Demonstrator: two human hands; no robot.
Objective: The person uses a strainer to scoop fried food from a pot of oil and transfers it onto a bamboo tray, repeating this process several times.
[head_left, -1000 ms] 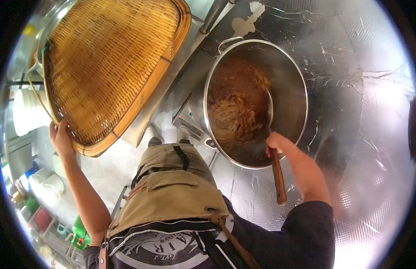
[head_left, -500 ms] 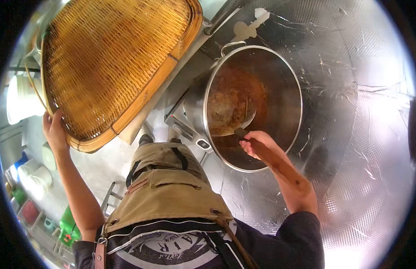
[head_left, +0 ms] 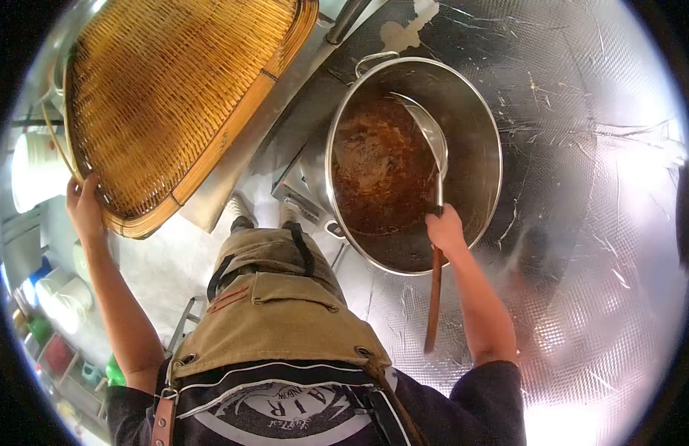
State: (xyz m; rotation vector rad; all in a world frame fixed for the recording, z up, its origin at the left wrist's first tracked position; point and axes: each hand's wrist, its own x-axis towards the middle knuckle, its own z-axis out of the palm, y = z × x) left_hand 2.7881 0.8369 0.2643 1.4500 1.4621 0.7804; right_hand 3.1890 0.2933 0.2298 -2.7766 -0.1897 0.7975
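Note:
My right hand (head_left: pixel 447 229) is closed around the wooden handle of a large metal ladle (head_left: pixel 431 141). The ladle's bowl is tipped on its side inside a tall steel pot (head_left: pixel 478 97), toward the right of a brown, bubbly liquid (head_left: pixel 378 167). The handle's lower end sticks out over the pot's near rim. At the left, my left hand (head_left: pixel 86 212) grips the lower left edge of a big woven bamboo tray (head_left: pixel 173 97), which is tilted beside the pot.
Shiny, textured metal sheeting (head_left: pixel 575 223) with creases surrounds the pot on the right. A dark metal bar (head_left: pixel 348 21) shows at the top. White buckets (head_left: pixel 66 297) stand at the far left. My shoes (head_left: pixel 240 212) are on the pale floor below the tray.
The ladle has swung to the right side of the pot and turned onto its edge; its handle now points toward me. Pot and tray sit slightly higher and further left in view.

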